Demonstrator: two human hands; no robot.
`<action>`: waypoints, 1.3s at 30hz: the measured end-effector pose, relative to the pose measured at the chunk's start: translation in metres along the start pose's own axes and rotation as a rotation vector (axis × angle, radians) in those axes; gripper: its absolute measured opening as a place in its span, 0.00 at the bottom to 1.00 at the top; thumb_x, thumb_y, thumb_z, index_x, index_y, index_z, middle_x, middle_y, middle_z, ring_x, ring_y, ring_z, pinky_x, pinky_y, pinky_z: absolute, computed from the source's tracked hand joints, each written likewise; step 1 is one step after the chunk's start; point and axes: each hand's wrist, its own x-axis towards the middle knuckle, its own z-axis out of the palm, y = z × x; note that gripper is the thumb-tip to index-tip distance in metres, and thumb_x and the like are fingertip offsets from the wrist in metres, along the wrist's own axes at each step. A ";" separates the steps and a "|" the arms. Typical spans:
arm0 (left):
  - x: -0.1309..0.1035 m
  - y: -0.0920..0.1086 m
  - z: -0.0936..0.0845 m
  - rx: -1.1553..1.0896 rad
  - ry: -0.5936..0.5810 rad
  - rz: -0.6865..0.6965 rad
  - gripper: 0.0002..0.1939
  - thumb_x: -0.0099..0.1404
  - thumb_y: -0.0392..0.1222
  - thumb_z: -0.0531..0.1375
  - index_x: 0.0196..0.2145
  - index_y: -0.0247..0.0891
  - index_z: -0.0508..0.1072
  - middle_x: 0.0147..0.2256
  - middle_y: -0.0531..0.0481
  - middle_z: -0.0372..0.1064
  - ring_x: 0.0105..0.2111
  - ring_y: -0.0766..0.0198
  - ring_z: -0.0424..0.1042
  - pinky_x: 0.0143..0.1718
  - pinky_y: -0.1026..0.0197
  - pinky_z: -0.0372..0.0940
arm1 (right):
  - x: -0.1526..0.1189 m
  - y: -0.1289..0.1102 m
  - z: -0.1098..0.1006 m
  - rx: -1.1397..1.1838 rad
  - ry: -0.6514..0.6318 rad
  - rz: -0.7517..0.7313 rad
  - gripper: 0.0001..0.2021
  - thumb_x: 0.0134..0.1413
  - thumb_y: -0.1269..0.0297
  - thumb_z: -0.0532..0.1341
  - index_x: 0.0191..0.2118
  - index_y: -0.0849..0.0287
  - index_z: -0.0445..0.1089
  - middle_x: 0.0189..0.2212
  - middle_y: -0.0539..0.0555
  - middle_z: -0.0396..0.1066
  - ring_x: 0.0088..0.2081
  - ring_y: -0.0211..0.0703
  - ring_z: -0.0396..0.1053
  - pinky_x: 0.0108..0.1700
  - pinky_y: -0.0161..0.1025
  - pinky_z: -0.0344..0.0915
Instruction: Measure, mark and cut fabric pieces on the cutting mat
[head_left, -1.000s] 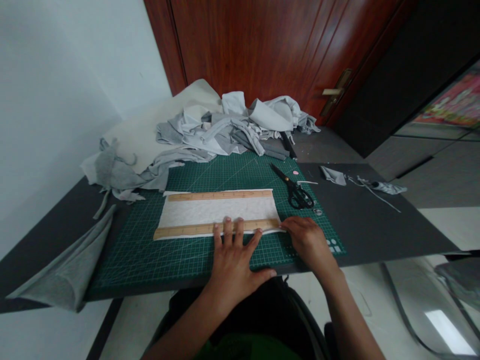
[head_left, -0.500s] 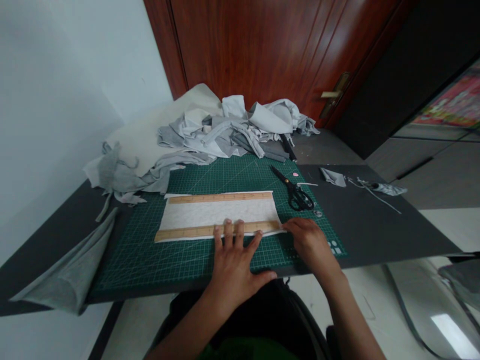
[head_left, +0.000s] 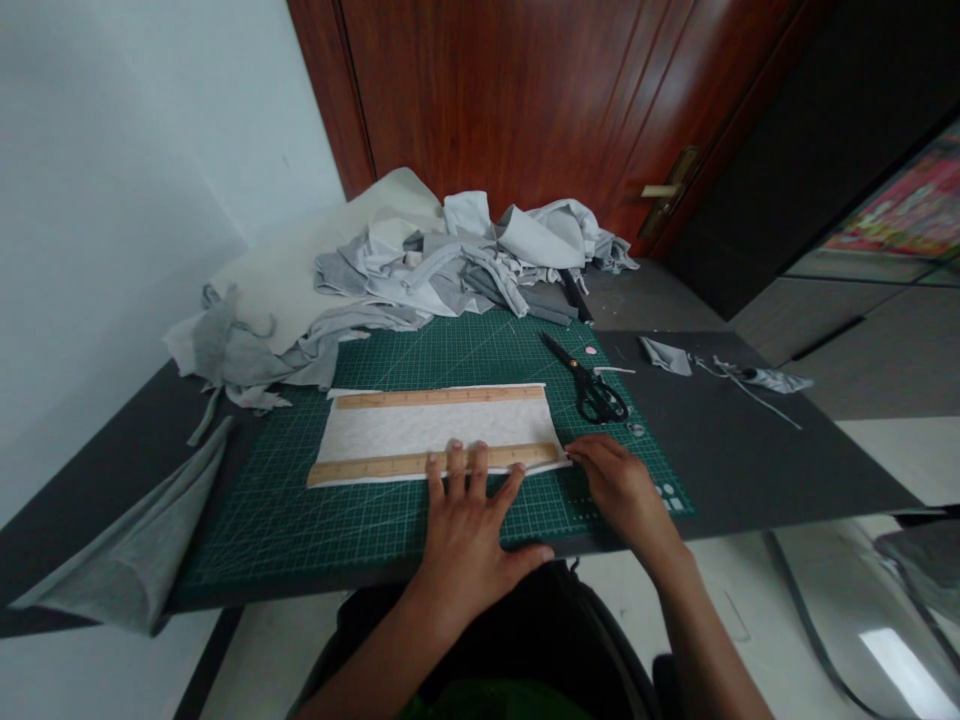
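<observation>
Left hand (head_left: pixel 469 535) — fingers spread, tips pressing the near tan wooden ruler (head_left: pixel 390 465) on white rectangular fabric (head_left: pixel 435 428), which lies on the green gridded cutting mat (head_left: pixel 450 350). Right-hand (head_left: pixel 611 475) fingers pinch the fabric's near right corner; black-handled scissors (head_left: pixel 585 380) lie just beyond them, open or closed unclear — crumpled grey and white cloth (head_left: pixel 450 270) heaped farther beyond both hands' fingers.

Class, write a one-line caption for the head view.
Left hand steadies the nearer wooden ruler; right hand touches the white cloth.
</observation>
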 end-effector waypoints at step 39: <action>0.001 0.001 -0.001 0.019 -0.014 0.003 0.49 0.56 0.82 0.55 0.69 0.59 0.60 0.72 0.45 0.51 0.72 0.27 0.41 0.68 0.24 0.34 | -0.001 0.002 -0.003 -0.005 -0.031 0.006 0.16 0.66 0.77 0.54 0.46 0.57 0.78 0.44 0.58 0.78 0.44 0.49 0.78 0.50 0.45 0.73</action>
